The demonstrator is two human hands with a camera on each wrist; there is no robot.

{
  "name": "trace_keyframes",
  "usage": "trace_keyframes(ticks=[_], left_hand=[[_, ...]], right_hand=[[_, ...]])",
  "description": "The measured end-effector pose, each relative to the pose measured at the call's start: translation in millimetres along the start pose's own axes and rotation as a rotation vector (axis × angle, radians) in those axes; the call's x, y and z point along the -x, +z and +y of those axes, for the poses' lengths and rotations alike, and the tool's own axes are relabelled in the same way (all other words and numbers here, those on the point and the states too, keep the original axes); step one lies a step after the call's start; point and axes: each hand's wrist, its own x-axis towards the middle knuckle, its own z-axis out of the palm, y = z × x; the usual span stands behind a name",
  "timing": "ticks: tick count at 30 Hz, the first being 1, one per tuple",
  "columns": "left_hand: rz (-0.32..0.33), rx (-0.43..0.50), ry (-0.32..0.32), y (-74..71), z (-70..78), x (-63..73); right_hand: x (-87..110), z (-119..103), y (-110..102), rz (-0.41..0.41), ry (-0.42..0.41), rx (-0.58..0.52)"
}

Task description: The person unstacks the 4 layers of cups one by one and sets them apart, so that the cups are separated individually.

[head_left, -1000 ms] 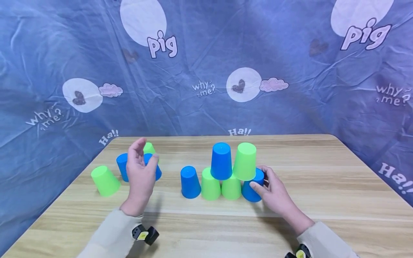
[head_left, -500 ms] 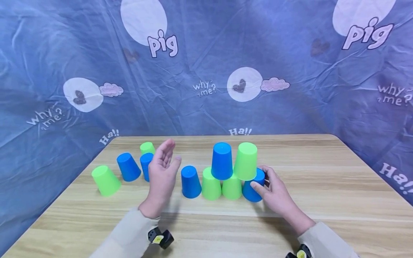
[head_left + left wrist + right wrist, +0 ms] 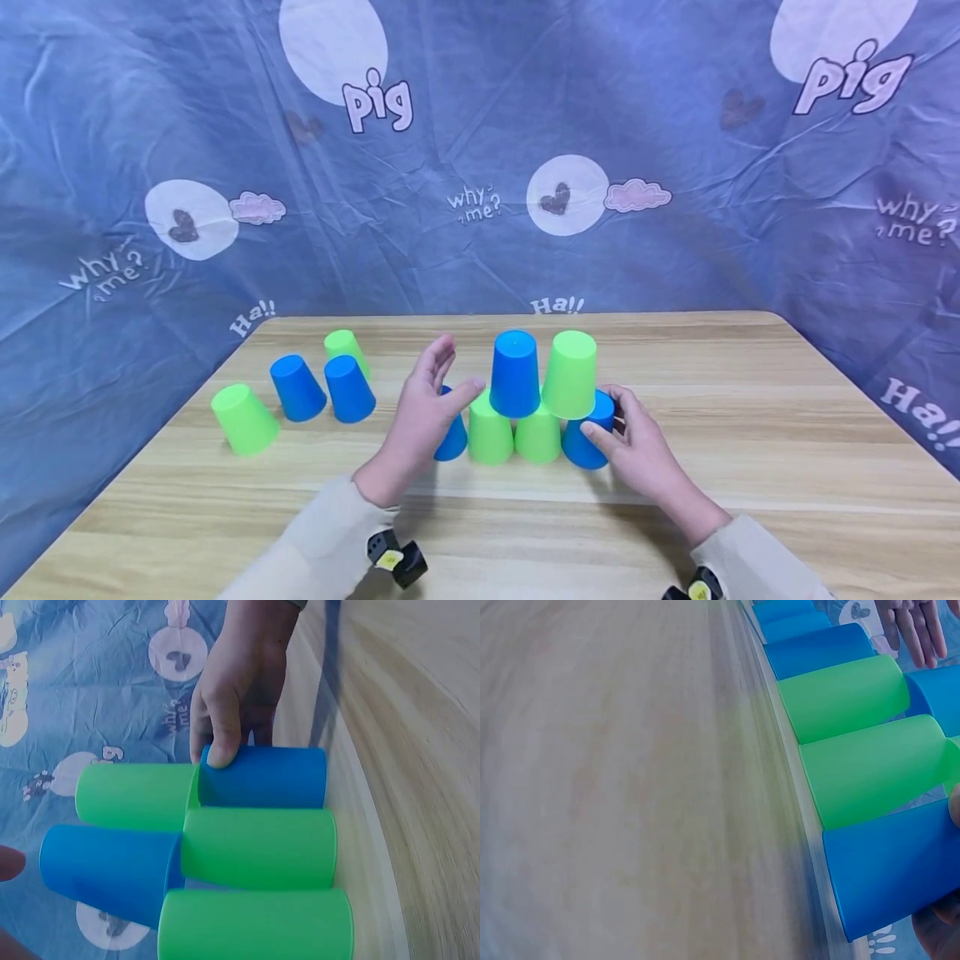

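Upside-down cups form two levels on the table. The lower row runs from a left blue cup through two green cups to a right blue cup. On top sit a blue cup and a green cup, side by side. My right hand grips the lower right blue cup, thumb on the near side, fingers mostly hidden behind it. My left hand is raised before the left blue cup, partly covering it, fingers extended and holding nothing. In the left wrist view, its fingertips show beside the upper blue cup.
Further left stand more upturned cups: a green cup, two blue cups and a second green cup behind them. The wooden table ends at a blue printed cloth.
My left hand has moved right, from in front of the loose cups on the left to the left end of the stack. My right hand stays on its blue cup. The cups stand unchanged.
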Motion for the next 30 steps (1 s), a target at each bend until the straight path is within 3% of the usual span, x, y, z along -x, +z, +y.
trace_keyframes(ticks=[11, 18, 30], left_hand=[[-0.048, 0.022, -0.029, 21.7, -5.0, -7.0], [-0.079, -0.049, -0.069, 26.1, -12.4, -10.9], [-0.078, -0.168, -0.049, 34.0, -8.4, -14.5]], right_hand=[[-0.6, -3, -1, 0.005, -0.009, -0.005], [-0.4, -3, 0, 0.007, -0.025, -0.007], [0.4, -1, 1, 0.009, -0.004, 0.003]])
